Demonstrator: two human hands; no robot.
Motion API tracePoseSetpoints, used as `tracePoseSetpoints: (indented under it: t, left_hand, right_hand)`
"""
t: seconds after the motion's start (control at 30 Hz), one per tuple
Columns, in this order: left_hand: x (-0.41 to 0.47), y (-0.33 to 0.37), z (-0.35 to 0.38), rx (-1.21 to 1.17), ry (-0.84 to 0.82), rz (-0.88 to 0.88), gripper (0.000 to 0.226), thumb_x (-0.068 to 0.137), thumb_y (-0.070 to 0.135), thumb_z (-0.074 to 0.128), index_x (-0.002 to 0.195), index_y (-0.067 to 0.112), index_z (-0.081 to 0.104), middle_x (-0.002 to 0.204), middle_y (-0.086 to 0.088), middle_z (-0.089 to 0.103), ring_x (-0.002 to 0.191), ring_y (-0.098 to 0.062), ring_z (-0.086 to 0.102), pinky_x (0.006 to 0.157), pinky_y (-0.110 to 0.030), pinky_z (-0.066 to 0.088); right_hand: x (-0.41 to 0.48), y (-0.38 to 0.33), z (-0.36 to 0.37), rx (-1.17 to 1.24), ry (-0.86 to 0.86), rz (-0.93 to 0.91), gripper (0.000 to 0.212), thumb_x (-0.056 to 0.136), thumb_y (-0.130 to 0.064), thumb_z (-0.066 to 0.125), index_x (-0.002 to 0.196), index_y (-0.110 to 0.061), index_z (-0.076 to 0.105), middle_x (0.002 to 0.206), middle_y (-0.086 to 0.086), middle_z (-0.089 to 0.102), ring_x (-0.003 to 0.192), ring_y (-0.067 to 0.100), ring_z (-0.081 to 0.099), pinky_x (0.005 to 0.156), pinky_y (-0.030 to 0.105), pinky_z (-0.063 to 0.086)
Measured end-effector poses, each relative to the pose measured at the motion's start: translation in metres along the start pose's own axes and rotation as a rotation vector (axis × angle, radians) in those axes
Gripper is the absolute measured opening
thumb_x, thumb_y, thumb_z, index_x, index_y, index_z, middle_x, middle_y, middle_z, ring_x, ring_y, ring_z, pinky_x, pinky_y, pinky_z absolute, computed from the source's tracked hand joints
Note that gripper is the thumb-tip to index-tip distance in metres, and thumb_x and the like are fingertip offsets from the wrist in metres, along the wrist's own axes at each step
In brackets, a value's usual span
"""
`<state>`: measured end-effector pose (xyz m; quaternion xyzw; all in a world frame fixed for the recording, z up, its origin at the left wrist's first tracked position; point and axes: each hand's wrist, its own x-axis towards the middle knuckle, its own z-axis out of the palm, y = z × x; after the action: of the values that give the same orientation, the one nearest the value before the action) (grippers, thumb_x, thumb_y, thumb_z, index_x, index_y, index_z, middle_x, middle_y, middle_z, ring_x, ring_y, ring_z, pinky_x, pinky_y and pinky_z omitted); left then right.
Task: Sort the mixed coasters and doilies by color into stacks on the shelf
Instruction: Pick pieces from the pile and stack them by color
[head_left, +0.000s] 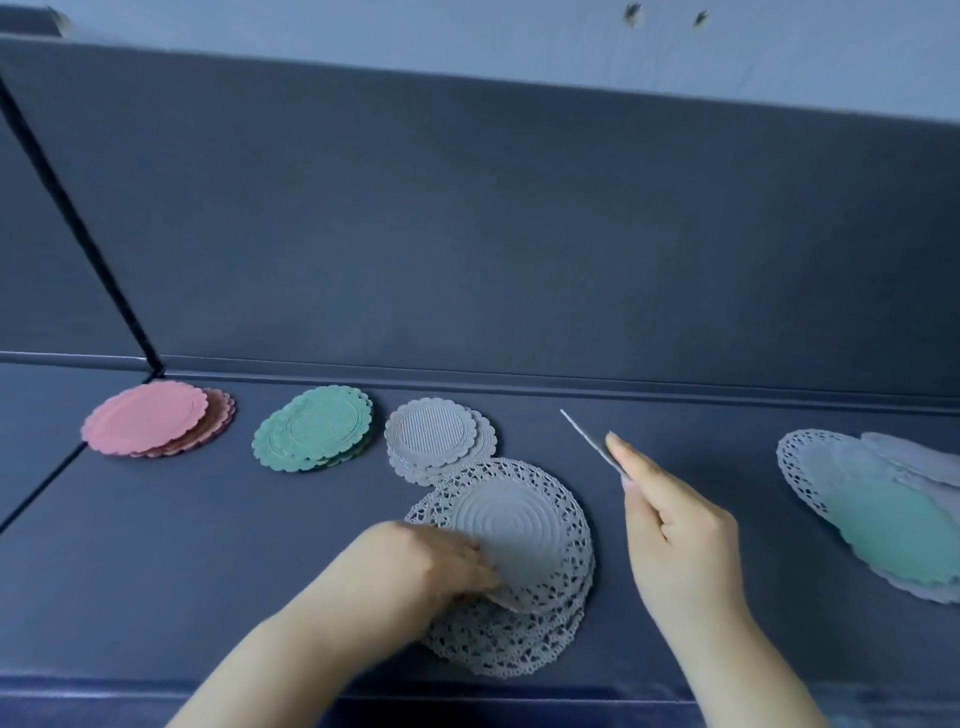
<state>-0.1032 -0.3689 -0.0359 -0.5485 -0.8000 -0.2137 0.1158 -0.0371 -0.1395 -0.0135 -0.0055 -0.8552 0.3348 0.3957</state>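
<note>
— Right of the lace doily stack (519, 649), what is there?
— Right hand (680, 540) pinching a thin pale coaster (587, 441), held edge-on. Left hand (441, 566) pinches the top doily (514, 540) at the stack's left edge.

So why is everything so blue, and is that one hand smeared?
Head view: dim, bluish cast; the left hand is motion-blurred on the doilies; the right hand and its coaster look sharper; the shelf edges bow from the wide lens.
</note>
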Motion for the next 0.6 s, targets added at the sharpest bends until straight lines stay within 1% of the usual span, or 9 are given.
tracePoseSetpoints:
  t: [0.07, 0.13, 0.2, 0.27, 0.3, 0.37, 0.43, 0.5, 0.6]
  left_hand:
    - [-0.007, 0.000, 0.001, -0.107, -0.035, -0.028, 0.037, 0.075, 0.013, 0.048, 0.096, 0.028, 0.076, 0.100, 0.016, 0.071, 0.099, -0.001, 0.064, 0.082, -0.017, 0.052]
    - [-0.013, -0.003, -0.002, -0.144, -0.048, -0.017, 0.035, 0.078, 0.013, 0.051, 0.099, 0.027, 0.074, 0.102, 0.015, 0.071, 0.105, -0.002, 0.061, 0.092, -0.014, 0.045]
    - [-0.019, -0.004, -0.002, -0.131, -0.062, -0.002, 0.033, 0.082, 0.013, 0.052, 0.104, 0.031, 0.068, 0.107, 0.015, 0.069, 0.112, -0.004, 0.057, 0.098, -0.018, 0.042]
    - [-0.027, -0.004, -0.001, -0.128, -0.071, -0.022, 0.033, 0.086, 0.015, 0.050, 0.108, 0.033, 0.065, 0.115, 0.018, 0.065, 0.119, -0.005, 0.053, 0.102, -0.024, 0.039]
    - [-0.031, -0.003, -0.002, -0.114, -0.075, -0.044, 0.032, 0.087, 0.017, 0.049, 0.109, 0.035, 0.065, 0.119, 0.020, 0.063, 0.122, -0.003, 0.051, 0.104, -0.024, 0.037]
    - [-0.037, 0.000, -0.006, -0.082, -0.081, -0.094, 0.027, 0.087, 0.027, 0.053, 0.107, 0.036, 0.068, 0.123, 0.022, 0.060, 0.123, 0.002, 0.048, 0.104, -0.019, 0.036]
    - [-0.041, 0.003, -0.011, -0.070, -0.064, -0.136, 0.023, 0.088, 0.038, 0.054, 0.103, 0.036, 0.071, 0.122, 0.022, 0.061, 0.121, 0.005, 0.049, 0.101, -0.018, 0.039]
    - [-0.043, 0.003, -0.015, -0.016, -0.038, -0.170, 0.032, 0.094, 0.046, 0.043, 0.101, 0.034, 0.072, 0.115, 0.021, 0.065, 0.114, 0.005, 0.054, 0.098, -0.018, 0.043]
    - [-0.048, -0.001, -0.020, 0.068, -0.002, -0.227, 0.045, 0.097, 0.049, 0.029, 0.102, 0.034, 0.072, 0.111, 0.021, 0.066, 0.107, 0.004, 0.058, 0.093, -0.023, 0.047]
  right_hand:
    - [-0.002, -0.004, 0.005, 0.010, -0.023, -0.005, 0.038, 0.079, 0.002, 0.052, 0.115, -0.008, 0.063, 0.110, -0.007, 0.062, 0.103, 0.002, 0.057, 0.090, 0.008, 0.041]
    - [-0.004, -0.006, 0.010, 0.018, -0.050, -0.005, 0.039, 0.080, 0.008, 0.055, 0.115, -0.008, 0.062, 0.111, -0.005, 0.062, 0.105, 0.003, 0.056, 0.093, 0.014, 0.042]
    - [-0.006, -0.008, 0.016, 0.035, -0.091, 0.004, 0.045, 0.078, 0.017, 0.058, 0.116, -0.008, 0.063, 0.113, -0.005, 0.063, 0.108, 0.002, 0.055, 0.095, 0.017, 0.041]
    - [-0.006, -0.012, 0.022, 0.045, -0.123, -0.001, 0.049, 0.077, 0.019, 0.058, 0.116, -0.009, 0.062, 0.114, -0.006, 0.062, 0.110, 0.001, 0.054, 0.096, 0.019, 0.041]
    - [-0.006, -0.015, 0.025, 0.051, -0.135, -0.005, 0.050, 0.077, 0.020, 0.058, 0.117, -0.010, 0.062, 0.114, -0.006, 0.062, 0.111, 0.001, 0.053, 0.095, 0.020, 0.042]
    - [-0.006, -0.020, 0.030, 0.072, -0.161, -0.008, 0.052, 0.077, 0.019, 0.057, 0.119, -0.012, 0.059, 0.115, -0.008, 0.061, 0.111, -0.002, 0.053, 0.094, 0.021, 0.043]
    - [-0.006, -0.023, 0.035, 0.088, -0.190, -0.007, 0.052, 0.079, 0.018, 0.056, 0.121, -0.013, 0.056, 0.117, -0.011, 0.059, 0.112, -0.012, 0.049, 0.097, 0.017, 0.041]
    - [-0.006, -0.027, 0.041, 0.103, -0.217, 0.001, 0.051, 0.080, 0.016, 0.056, 0.122, -0.013, 0.055, 0.118, -0.014, 0.057, 0.111, -0.020, 0.044, 0.099, 0.013, 0.037]
    - [-0.005, -0.033, 0.050, 0.123, -0.254, -0.001, 0.052, 0.081, 0.015, 0.056, 0.123, -0.016, 0.051, 0.118, -0.016, 0.056, 0.111, -0.023, 0.042, 0.099, 0.007, 0.034]
